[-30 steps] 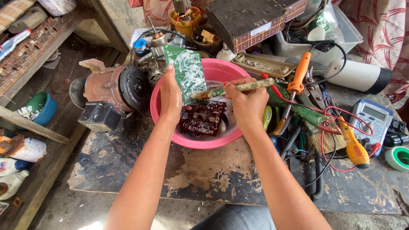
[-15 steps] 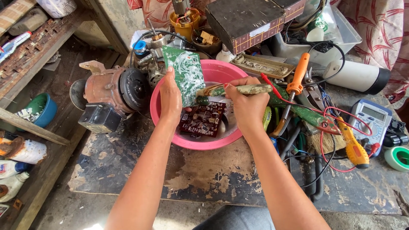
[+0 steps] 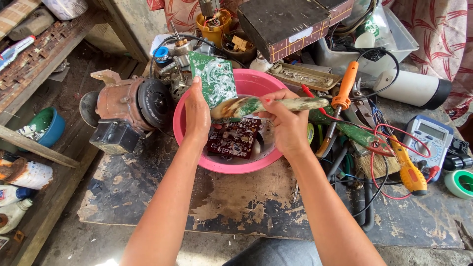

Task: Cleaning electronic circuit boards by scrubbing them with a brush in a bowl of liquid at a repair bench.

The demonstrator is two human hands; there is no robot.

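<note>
My left hand (image 3: 197, 114) holds a green circuit board (image 3: 214, 79) upright over a pink plastic basin (image 3: 197, 152). My right hand (image 3: 287, 123) grips the paint-stained handle of a brush (image 3: 295, 104), whose head lies against the lower edge of the green board. A dark red circuit board (image 3: 231, 139) rests flat inside the basin, below both hands.
A rusty electric motor (image 3: 125, 106) sits left of the basin. To the right lie an orange-handled soldering iron (image 3: 345, 88), a multimeter (image 3: 427, 135) with red leads, a yellow tool (image 3: 410, 172), cables, and a white cylinder (image 3: 414, 88). A dark box (image 3: 290, 22) stands behind.
The brush has shifted slightly against the green board; both hands stay over the basin in nearly the same place.
</note>
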